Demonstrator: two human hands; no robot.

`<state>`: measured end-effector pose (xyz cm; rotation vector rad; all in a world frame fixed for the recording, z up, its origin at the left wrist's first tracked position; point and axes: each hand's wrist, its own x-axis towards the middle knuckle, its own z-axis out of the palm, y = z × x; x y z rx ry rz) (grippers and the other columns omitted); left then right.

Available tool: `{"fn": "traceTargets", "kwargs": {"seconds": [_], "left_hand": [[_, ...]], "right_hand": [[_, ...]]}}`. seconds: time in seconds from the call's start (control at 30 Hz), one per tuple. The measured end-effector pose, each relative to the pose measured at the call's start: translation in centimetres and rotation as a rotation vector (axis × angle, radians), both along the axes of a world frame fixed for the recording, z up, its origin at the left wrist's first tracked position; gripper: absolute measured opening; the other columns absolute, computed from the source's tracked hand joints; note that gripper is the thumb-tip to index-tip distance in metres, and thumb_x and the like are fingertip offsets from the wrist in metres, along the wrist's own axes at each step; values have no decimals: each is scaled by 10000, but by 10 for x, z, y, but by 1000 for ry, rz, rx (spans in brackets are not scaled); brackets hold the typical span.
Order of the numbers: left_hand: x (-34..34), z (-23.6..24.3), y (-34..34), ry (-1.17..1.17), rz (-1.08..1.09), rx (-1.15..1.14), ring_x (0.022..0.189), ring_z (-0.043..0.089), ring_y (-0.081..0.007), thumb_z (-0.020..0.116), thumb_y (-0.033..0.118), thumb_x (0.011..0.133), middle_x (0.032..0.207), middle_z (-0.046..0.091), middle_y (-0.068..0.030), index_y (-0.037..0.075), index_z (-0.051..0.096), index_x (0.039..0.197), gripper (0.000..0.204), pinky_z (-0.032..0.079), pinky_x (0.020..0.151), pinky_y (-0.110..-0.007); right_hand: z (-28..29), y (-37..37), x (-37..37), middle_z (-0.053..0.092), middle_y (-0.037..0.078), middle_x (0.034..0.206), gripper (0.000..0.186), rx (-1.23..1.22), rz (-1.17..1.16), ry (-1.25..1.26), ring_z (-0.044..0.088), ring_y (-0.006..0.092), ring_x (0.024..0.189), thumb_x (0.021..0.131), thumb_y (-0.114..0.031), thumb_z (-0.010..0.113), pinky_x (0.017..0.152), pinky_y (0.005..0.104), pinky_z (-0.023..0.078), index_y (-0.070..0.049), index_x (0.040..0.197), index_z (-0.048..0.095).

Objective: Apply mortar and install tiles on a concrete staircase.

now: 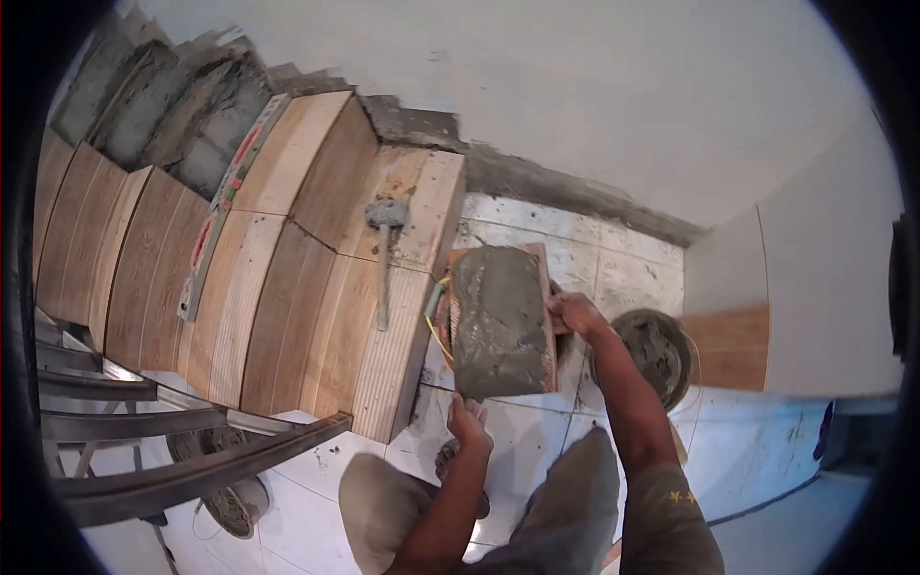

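Note:
A rectangular tile (548,359), its upturned face spread with wet grey mortar (500,316), is held level in front of me beside the bottom step. My right hand (575,313) is closed on its right edge. At the near left corner, my left hand (469,424) has its fingers curled against the tile's edge. On the lowest tiled step to the left lies a rubber mallet (385,240) with a mortar-smeared grey head. Part of a reddish object with a yellow cord (440,321) shows beneath the tile's left side; its kind is hidden.
A bucket of mortar (656,355) stands right of the tile, partly behind my right forearm. A spirit level (230,211) rests across the wood-look stairs (316,225). Metal railing (211,470) crosses the lower left, with other mortar buckets (235,503) beyond it. A plastered wall (613,105) bounds the far side.

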<state>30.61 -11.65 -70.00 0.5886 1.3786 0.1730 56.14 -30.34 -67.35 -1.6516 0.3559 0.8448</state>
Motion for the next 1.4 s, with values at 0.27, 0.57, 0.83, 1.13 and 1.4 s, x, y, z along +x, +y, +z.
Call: {"fn": "traceTargets", "kwargs": {"seconds": [0.27,0.57,0.83,1.13,1.4], "left_hand": [[-6,15,23,-30,-79,-211,1277,565,-248,549,377,1065,1411,590,-41,189,518,1440,420,412,1072,-463],[0,25,38,46,-148,-285,1255,570,-235,525,300,1086,1375,605,-2,192,564,1373,309,425,1087,-482],[-2,51,33,-46,36,-329,1276,555,-234,526,258,1083,1378,610,-20,167,590,1361,300,434,1105,-475],[17,171,41,-161,177,-323,1236,575,-218,603,383,1046,1327,629,-24,136,600,1314,364,445,1081,-476],[56,280,138,-508,163,-82,1189,627,-180,531,414,1075,1313,677,-41,87,618,1335,426,470,1021,-393]], "right_hand": [[15,16,-7,498,-46,812,128,113,-59,189,485,102,696,1005,-95,566,638,292,438,-161,910,511],[3,17,24,588,-13,883,121,168,-115,313,582,146,763,947,-60,541,694,345,508,-141,1024,585],[21,0,35,698,48,1158,421,423,41,392,681,168,942,945,-61,568,811,354,576,-71,1366,589],[164,31,66,705,39,1039,398,410,69,332,687,142,889,885,-14,619,745,292,572,-24,1283,610],[300,110,118,693,83,1077,509,394,274,412,699,210,939,796,79,598,756,329,601,-16,1296,583]]}}
